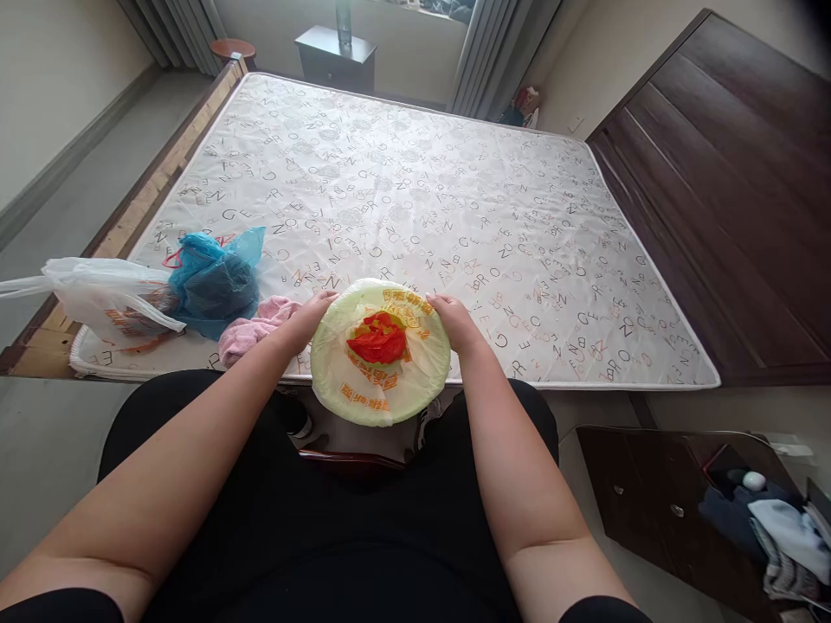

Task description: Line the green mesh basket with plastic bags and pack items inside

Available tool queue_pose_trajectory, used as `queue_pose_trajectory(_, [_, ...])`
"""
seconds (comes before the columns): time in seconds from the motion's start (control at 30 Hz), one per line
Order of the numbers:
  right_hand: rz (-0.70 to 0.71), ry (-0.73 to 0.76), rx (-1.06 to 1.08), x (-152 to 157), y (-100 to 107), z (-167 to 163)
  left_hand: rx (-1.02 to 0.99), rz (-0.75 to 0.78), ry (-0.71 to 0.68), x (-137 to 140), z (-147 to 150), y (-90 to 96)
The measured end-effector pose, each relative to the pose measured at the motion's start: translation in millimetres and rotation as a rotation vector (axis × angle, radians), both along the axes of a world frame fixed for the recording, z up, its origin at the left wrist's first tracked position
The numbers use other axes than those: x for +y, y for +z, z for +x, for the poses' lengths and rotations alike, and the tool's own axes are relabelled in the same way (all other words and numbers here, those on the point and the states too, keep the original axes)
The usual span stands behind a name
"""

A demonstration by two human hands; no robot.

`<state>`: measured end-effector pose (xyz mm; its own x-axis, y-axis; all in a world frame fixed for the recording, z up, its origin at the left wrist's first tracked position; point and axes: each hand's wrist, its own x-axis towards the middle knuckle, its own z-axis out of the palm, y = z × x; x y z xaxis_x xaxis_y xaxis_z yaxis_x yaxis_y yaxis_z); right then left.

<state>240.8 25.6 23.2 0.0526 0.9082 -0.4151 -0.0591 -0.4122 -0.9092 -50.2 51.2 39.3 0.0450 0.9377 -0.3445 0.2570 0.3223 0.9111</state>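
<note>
Between my knees, overlapping the mattress edge, I hold a round light-green container (415, 394), a bin or basin, covered by a thin translucent plastic bag (351, 355) with orange print. A crumpled red thing (376, 339), perhaps a plastic bag, shows at its centre. My left hand (317, 315) is closed on the left of the rim, and my right hand (453, 320) grips the right side. Most fingers are hidden behind the rim. Just left of my left hand lies a pink cloth (250, 333).
A filled blue plastic bag (217, 281) and a white plastic bag (107, 294) sit on the letter-printed mattress (415, 190). To the right, a dark nightstand (640, 493) bears folded clothes (782, 528). A dark headboard (720, 190) rises at the bed's right end.
</note>
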Motion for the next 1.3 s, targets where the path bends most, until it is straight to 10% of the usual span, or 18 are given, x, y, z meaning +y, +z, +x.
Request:
queue_pose_trajectory(0.63, [-0.104, 0.146, 0.03, 0.3, 3.1, -6.1, -0.243, -0.131, -0.028, 4.8, -9.0, -6.1])
queue_pose_trajectory(0.93, [-0.138, 0.23, 0.029, -5.5, 11.5, -4.0, -0.048, -0.045, -0.181, -2.2, -8.3, 2.5])
queue_pose_trajectory(1.3, [0.032, 0.201, -0.151, -5.2, 10.6, -11.8, 0.234, 0.155, -0.05, 1.3, -8.0, 4.8])
